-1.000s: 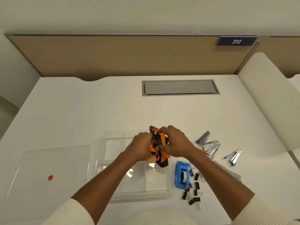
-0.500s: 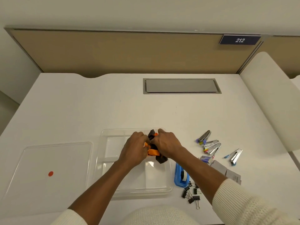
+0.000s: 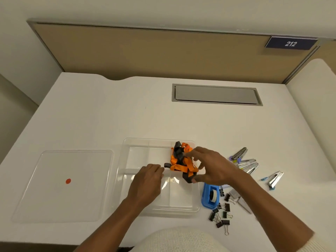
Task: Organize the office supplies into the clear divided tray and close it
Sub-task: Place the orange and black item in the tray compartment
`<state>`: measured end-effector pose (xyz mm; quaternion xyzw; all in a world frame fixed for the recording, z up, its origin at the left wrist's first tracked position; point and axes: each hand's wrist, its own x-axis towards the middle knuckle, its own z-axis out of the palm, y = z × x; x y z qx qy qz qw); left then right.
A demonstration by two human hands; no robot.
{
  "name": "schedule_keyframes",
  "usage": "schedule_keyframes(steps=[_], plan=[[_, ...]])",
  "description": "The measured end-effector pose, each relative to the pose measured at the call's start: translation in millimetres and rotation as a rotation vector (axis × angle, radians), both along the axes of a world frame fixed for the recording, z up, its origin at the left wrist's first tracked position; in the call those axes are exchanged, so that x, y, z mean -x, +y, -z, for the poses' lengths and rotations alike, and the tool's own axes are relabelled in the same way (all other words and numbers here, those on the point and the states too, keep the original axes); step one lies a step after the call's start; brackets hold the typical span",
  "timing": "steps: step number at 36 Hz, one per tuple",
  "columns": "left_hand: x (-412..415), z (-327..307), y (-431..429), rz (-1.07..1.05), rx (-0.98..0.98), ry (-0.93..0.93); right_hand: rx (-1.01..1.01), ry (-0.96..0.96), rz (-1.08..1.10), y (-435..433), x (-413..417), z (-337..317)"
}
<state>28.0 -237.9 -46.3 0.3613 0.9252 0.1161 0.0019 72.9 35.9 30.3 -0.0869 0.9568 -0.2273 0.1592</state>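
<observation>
The clear divided tray (image 3: 172, 210) sits in the middle of the white desk, and its clear lid (image 3: 63, 197) with a red dot lies flat to its left. A tangled bundle of orange and black straps (image 3: 179, 160) lies in the tray's far right compartment, spilling over the divider toward me. My right hand (image 3: 212, 166) hovers on the bundle's right with fingers spread, index tip and thumb tip just touching it. My left hand (image 3: 147, 184) is over the tray's middle, fingers loosely curled beside a black strap end, holding nothing.
A blue tape dispenser (image 3: 209, 197) stands against the tray's right wall. Several black binder clips (image 3: 221, 213) lie in front of it. Several silver staplers (image 3: 245, 162) and one more (image 3: 273, 179) lie further right. A grey cable hatch (image 3: 216, 94) is set into the desk's far side.
Both hands carried the strap bundle down into the tray's far right compartment. They have since loosened, and the left hand has drawn back to the left.
</observation>
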Motion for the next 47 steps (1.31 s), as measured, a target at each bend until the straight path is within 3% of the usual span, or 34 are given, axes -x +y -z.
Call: schedule_keyframes(steps=[4,6,11,14,20,28,34,39,47], plan=[[-5,2,0,-0.05,0.045,-0.033,-0.184,0.098,-0.151,-13,-11,17],[-7,4,-1,-0.051,0.044,-0.045,-0.18,0.174,-0.142,-20,-10,24],[-12,2,-4,0.02,0.055,0.007,0.107,0.22,0.124,-33,5,31],[-12,0,-3,0.042,0.058,0.045,0.048,0.248,0.292,-36,17,37],[-13,1,-4,0.05,0.043,0.074,-0.27,0.151,0.072,-46,28,51],[-10,14,-13,0.037,0.073,0.034,-0.289,-0.018,0.03,-50,34,26],[-12,17,-11,0.03,0.047,0.081,-0.245,0.218,0.097,-51,17,1],[-12,10,-12,0.056,0.025,0.022,-0.189,0.317,-0.068,-66,-9,19],[-13,3,-11,0.035,0.046,-0.084,-0.279,0.108,-0.124,-68,-20,66]])
